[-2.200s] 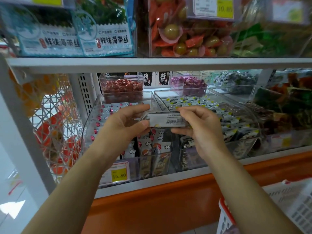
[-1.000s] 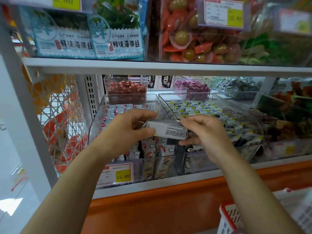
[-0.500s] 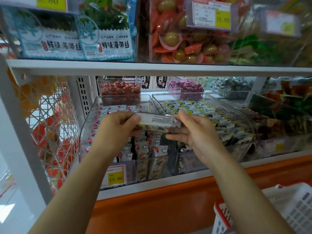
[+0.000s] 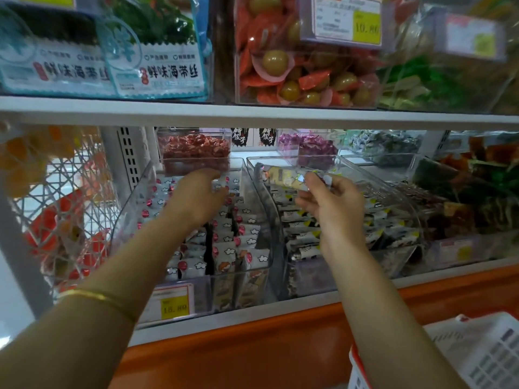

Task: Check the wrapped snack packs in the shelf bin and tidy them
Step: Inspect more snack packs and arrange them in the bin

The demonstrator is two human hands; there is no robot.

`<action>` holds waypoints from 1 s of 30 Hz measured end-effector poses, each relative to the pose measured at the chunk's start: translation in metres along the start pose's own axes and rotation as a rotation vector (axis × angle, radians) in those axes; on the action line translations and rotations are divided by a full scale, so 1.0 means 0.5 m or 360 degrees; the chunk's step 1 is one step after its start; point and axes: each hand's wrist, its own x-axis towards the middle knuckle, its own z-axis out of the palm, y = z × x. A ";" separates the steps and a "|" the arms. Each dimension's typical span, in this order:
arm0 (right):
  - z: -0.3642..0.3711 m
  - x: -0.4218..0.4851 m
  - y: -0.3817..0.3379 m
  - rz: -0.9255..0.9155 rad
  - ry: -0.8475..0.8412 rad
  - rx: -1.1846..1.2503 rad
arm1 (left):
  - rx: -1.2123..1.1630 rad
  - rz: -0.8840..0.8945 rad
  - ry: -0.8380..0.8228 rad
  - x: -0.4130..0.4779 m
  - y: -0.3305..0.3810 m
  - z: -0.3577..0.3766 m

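Snack pack (image 4: 292, 176) — bin wall (image 4: 254, 197), basket (image 4: 477, 355) nearby

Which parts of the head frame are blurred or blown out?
Head view: the left hand and the snack pack pinched in the right hand are motion-smeared. Head view, top right: the price tag is washed out and unreadable.

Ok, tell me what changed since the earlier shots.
The left hand let go of the snack pack and moved left, over the left bin. The right hand alone holds it now, above the right bin. Both bins stayed put.
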 end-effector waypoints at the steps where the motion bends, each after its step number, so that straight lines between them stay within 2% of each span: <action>1: 0.003 0.006 0.001 0.0023 -0.0002 0.0008 | 0.0101 0.0033 -0.0063 0.018 -0.002 0.008; 5: 0.004 0.026 0.007 0.0073 -0.0010 0.0037 | 0.0522 0.0114 -0.0293 0.086 -0.019 0.052; 7: 0.000 0.033 0.010 0.0101 0.0003 0.0043 | 0.0609 0.0159 -0.0355 0.114 -0.028 0.074; 10: -0.005 0.041 0.012 0.0148 0.0028 0.0065 | 0.0628 0.0215 -0.0385 0.146 -0.040 0.097; 14: -0.009 0.045 0.019 0.0148 0.0003 0.0037 | 0.0385 0.0000 -0.0444 0.167 -0.049 0.118; 17: -0.008 0.046 0.021 0.0151 0.0002 0.0029 | 0.0462 -0.0052 -0.0432 0.169 -0.057 0.129; 23: -0.001 0.038 0.024 0.0153 -0.0026 0.0019 | 0.0804 0.0104 -0.0658 0.182 -0.070 0.124; 27: 0.001 0.037 0.022 0.0134 -0.0019 0.0061 | 0.0799 0.0196 -0.0560 0.186 -0.076 0.129; 30: 0.003 0.038 0.025 0.0117 -0.0019 0.0065 | 0.0661 0.0162 -0.0525 0.190 -0.074 0.137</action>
